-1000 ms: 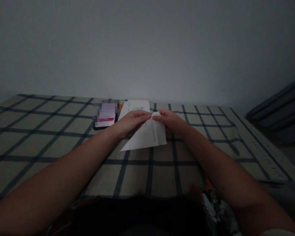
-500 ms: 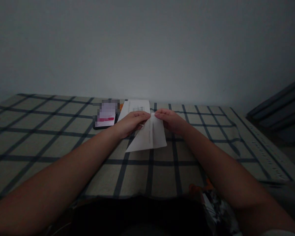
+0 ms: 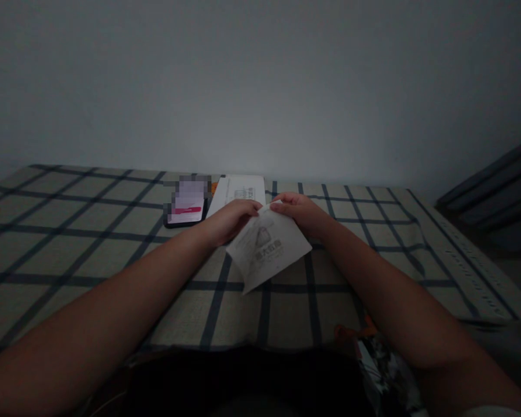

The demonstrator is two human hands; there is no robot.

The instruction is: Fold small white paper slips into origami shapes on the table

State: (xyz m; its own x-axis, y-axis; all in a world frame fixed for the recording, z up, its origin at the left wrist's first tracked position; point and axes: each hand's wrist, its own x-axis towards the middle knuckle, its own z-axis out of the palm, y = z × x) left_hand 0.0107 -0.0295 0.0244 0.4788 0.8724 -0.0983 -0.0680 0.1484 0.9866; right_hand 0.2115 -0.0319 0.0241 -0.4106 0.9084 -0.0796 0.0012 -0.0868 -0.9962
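Note:
A white sheet of paper [image 3: 271, 246] with dark print and a small picture hangs tilted over the checked cloth, its top edge pinched between both hands. My left hand [image 3: 235, 222] is closed on the paper's upper left edge, its fingertips partly hidden behind the sheet. At the top edge, my right hand [image 3: 298, 211] grips the paper between thumb and fingers. Just behind the hands lies a white pad or stack of printed paper [image 3: 237, 188], partly covered by the left hand.
A phone [image 3: 186, 202] with a lit, partly blurred screen lies left of the stack. The checked tablecloth [image 3: 95, 243] reaches back to a pale wall [image 3: 260, 87]. Dark folded fabric [image 3: 499, 202] stands at the right. A patterned bag-like item [image 3: 386, 365] is below the near edge.
The held paper has turned and opened out toward me, so its printed face shows. Its lower corner has swung down and to the right. The hands have shifted only slightly.

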